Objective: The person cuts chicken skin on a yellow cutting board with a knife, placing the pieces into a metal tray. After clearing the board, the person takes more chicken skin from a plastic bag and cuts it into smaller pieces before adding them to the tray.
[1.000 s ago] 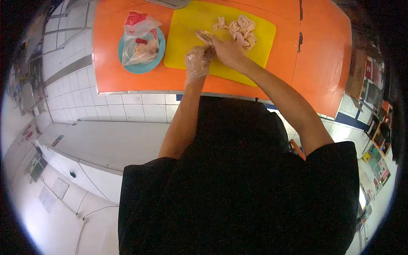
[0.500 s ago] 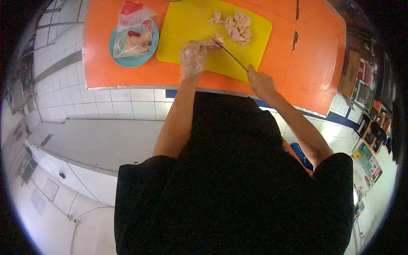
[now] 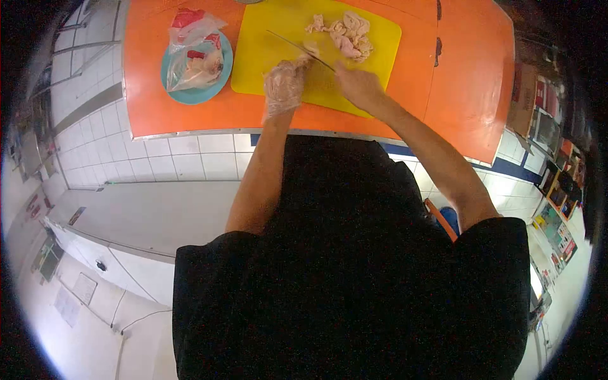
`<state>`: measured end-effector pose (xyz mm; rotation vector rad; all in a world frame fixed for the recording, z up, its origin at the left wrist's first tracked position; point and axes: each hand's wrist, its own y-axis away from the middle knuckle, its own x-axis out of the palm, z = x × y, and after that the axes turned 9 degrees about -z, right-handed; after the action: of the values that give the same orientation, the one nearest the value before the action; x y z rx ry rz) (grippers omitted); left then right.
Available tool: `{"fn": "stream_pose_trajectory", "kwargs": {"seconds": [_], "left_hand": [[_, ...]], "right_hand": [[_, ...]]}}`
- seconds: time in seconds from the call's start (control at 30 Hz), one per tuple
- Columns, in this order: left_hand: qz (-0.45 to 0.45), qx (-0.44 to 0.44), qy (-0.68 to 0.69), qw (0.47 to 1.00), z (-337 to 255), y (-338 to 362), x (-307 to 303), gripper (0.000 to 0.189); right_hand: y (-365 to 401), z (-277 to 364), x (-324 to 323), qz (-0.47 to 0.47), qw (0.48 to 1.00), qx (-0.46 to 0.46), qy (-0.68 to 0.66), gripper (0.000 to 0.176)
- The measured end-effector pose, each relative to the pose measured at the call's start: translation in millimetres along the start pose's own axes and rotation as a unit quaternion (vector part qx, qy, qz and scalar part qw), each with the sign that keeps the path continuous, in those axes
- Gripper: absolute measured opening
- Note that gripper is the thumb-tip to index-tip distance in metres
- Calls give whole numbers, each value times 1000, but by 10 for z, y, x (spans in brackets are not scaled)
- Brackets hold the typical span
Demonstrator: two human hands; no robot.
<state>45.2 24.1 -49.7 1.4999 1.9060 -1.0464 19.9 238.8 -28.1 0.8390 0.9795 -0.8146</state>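
Note:
My left hand, in a clear plastic glove, is closed on a piece of raw chicken on the yellow cutting board. My bare right hand grips the handle of a knife. The blade points up and left, crossing the chicken just beyond my left hand. Motion blurs the right hand a little, and its fingers hide the handle. Farther back on the board lies a pile of cut chicken pieces.
Left of the board, a light blue plate holds a clear plastic bag with red print and pale meat in it. Everything stands on an orange table. A metal object shows partly at the back edge of view.
My right hand has moved left and forward with the knife, so the blade now reaches farther left across the board. My left hand stays nearly in place on the chicken.

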Motion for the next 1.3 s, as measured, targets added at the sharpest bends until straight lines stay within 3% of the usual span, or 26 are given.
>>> {"fn": "stream_pose_trajectory", "kwargs": {"seconds": [0.1,0.13,0.23,0.37,0.53,0.6,0.63,0.7,0.73,0.8,0.83,0.9,1.03,1.1,1.23,1.3], "left_hand": [[-42,-44,113,992,-132,1,-102,9],[-45,-49,112,991,-129,-3,-111,9],[6,-48,22,999,-82,-24,-89,14],[58,100,-41,992,-133,82,-65,20],[107,198,-36,974,-20,155,4,36],[181,48,-73,980,-53,110,-59,29],[179,54,-75,980,21,122,-19,29],[-7,-11,60,998,208,158,47,30],[-7,-9,60,998,238,130,13,30],[50,-159,142,976,237,102,-98,35],[51,-160,143,975,210,48,-157,35],[116,-373,282,876,68,-83,-296,40],[96,-414,348,836,-271,-256,-478,41],[-69,-489,442,749,-414,-337,-512,40],[21,-438,442,783,-150,-461,-846,40],[47,-401,344,848,-156,-547,-958,39]], "right_hand": [[739,-254,-186,70,997,35,16,23],[897,-252,-317,111,992,56,19,21],[1107,-306,-336,101,991,72,48,22],[676,-170,-222,119,988,82,49,23],[-178,130,-18,-22,1000,-15,-16,18],[-296,196,-83,-53,998,-25,-20,18],[-293,219,-91,-70,997,-33,-22,18],[-53,159,-121,-43,999,-9,-19,18],[120,99,-123,-11,1000,12,-17,18],[499,-84,-62,-25,999,34,-15,20],[590,-163,-117,-25,999,35,-14,20],[763,-298,-245,90,992,78,32,23],[891,-518,-298,66,996,55,20,26],[875,-600,-257,41,997,12,59,25],[756,-628,-265,27,997,23,72,26],[676,-596,-355,41,997,32,58,28]]}}
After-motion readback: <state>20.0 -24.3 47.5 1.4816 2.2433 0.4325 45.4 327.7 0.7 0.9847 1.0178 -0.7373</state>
